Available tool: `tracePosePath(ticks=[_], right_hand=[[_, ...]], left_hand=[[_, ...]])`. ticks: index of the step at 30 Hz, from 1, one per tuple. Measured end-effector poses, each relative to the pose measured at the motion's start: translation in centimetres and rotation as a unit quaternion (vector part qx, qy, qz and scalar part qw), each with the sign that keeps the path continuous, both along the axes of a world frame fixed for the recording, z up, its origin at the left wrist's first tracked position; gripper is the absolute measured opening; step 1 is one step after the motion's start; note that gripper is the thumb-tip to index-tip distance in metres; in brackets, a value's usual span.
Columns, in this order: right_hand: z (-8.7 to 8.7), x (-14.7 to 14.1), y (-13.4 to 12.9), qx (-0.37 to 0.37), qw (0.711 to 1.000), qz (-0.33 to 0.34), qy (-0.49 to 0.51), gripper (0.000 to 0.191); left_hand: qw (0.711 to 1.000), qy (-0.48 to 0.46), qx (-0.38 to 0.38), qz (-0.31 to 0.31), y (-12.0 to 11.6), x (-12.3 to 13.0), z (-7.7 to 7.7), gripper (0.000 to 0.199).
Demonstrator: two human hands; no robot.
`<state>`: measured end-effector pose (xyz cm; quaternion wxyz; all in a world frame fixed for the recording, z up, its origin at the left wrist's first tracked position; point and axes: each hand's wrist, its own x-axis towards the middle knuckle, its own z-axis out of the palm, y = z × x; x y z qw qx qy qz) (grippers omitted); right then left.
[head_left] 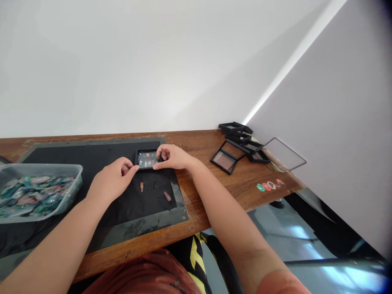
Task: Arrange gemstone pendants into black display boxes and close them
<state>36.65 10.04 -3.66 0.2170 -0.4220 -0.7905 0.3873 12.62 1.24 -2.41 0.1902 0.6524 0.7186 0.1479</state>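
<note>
A small black display frame (136, 158) lies on the black mat, with several small shiny pieces behind its clear face. My left hand (114, 179) has its fingers curled, thumb and fingertips pinching the frame's near left corner. At the opposite end, my right hand (173, 157) grips the right edge, thumb on the near side and fingers bent over the far side. Part of the frame is hidden by the right fingers. Nearer to me lie one orange-pink press-on nail (141, 187) and one pinkish press-on nail (167, 196).
At the left stands a clear plastic tub (80, 173) of teal and pink nail-shaped pieces. More black frames (235, 126) are piled at the back right, an opened frame (225, 161) before them. Round stickers (266, 186) lie near the table's right edge. A wall closes off the back.
</note>
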Motion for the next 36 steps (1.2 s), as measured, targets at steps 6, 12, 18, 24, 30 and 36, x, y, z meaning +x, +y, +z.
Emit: tracePosePath(ticks=[6,12,18,24,30,36], right_hand=[[0.2,0.2,-0.3,0.109,0.993,-0.027,-0.042,0.115],[0.4,-0.4,-0.6,0.114,0.988,-0.002,-0.103,0.109],[0.7,0.1,-0.8,0.118,0.992,0.032,0.032,0.108],[1.9,0.0,-1.8,0.136,0.980,0.092,0.108,0.104],[2.6,-0.3,-2.8,0.171,0.970,0.107,0.138,0.103],[3.0,-0.8,-3.5,0.224,0.960,0.084,0.142,0.102]], left_hand=[[1.000,-0.011,0.002,-0.002,0.2,-0.2,-0.3,0.036],[0.999,-0.031,0.027,-0.003,0.4,-0.6,-1.3,0.042],[0.983,-0.126,0.134,0.008,0.4,-0.8,-2.2,0.104],[0.958,-0.204,0.193,-0.060,0.0,-0.4,-2.0,0.133],[0.912,-0.227,0.303,-0.159,-0.4,-0.2,-2.0,0.124],[0.877,-0.215,0.389,-0.183,-0.7,-0.1,-1.4,0.118]])
